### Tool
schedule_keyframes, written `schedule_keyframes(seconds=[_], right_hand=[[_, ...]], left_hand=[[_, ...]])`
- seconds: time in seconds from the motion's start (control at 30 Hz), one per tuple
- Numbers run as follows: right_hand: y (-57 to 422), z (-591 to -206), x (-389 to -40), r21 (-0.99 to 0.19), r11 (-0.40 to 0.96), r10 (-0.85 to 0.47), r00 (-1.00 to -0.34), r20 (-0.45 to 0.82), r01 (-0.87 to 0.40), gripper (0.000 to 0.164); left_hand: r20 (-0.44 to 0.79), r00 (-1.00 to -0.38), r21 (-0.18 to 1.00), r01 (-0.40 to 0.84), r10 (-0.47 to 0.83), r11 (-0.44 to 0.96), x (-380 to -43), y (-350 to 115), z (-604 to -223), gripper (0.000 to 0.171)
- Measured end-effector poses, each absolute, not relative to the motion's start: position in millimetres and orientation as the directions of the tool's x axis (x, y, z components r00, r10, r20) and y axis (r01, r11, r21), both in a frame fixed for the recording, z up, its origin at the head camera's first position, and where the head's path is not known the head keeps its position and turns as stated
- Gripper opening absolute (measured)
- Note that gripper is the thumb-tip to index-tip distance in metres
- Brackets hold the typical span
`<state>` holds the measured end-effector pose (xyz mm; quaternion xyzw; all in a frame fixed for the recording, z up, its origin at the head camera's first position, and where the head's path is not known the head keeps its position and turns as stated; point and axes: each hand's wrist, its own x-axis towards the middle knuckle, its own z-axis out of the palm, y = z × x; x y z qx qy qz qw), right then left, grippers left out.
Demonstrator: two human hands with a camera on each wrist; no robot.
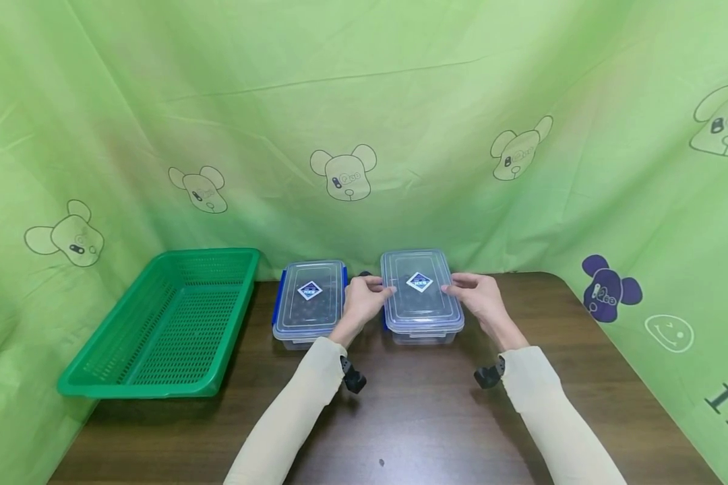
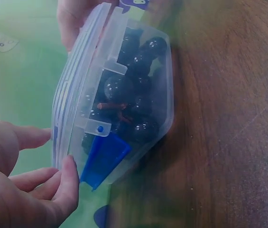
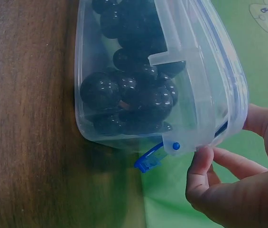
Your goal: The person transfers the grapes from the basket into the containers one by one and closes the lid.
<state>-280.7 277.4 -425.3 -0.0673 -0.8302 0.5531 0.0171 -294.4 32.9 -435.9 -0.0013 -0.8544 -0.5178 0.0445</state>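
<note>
A clear plastic food container (image 1: 425, 339) stands at the back of the table, its clear lid (image 1: 421, 306) on top with a blue diamond label. My left hand (image 1: 362, 300) pinches the lid's left edge between thumb and fingers. On the opposite edge, the thumb and fingers of my right hand (image 1: 482, 300) grip the lid the same way. Dark round grapes (image 3: 100, 90) with a brown stem show through the wall. A blue latch (image 2: 105, 159) hangs unfastened near my left fingers, and another blue latch (image 3: 148, 159) hangs loose by my right hand.
Left of my left hand sits a second lidded container (image 1: 309, 313) with blue side latches. A green plastic basket (image 1: 218, 377) stands farther left. Behind the brown wooden table (image 1: 412, 417) hangs a green cloth (image 1: 267, 128) printed with bear heads.
</note>
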Motion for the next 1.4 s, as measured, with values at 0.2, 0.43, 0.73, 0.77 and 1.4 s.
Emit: schedule_keyframes(seconds=[0.2, 0.43, 0.73, 0.77, 1.4], right_hand=[[276.9, -428.3, -281.8, -0.904, 0.412, 0.157, -0.986, -0.052, 0.113, 0.058], [278.0, -435.5, -283.5, -0.899, 0.419, 0.160, -0.985, -0.063, 0.126, 0.054], [275.3, -434.7, -280.9, -0.878, 0.463, 0.160, -0.986, -0.050, 0.120, 0.050], [274.1, -434.1, -280.8, -0.876, 0.468, 0.158, -0.986, -0.047, 0.117, 0.050], [272.8, -437.4, -278.0, -0.897, 0.417, 0.181, -0.981, -0.076, 0.147, 0.051]], left_hand=[[0.051, -0.997, 0.888, 0.021, -0.053, 0.459, -295.8, 35.0, -442.1, 0.039], [0.043, -0.995, 0.912, 0.004, -0.085, 0.410, -296.9, 38.5, -443.9, 0.038], [-0.010, -0.989, 0.935, -0.061, -0.146, 0.348, -294.4, 49.8, -448.8, 0.040], [-0.011, -0.988, 0.938, -0.064, -0.155, 0.341, -294.2, 49.9, -448.7, 0.040], [-0.048, -0.985, 0.962, -0.090, -0.165, 0.258, -294.3, 54.3, -454.0, 0.038]])
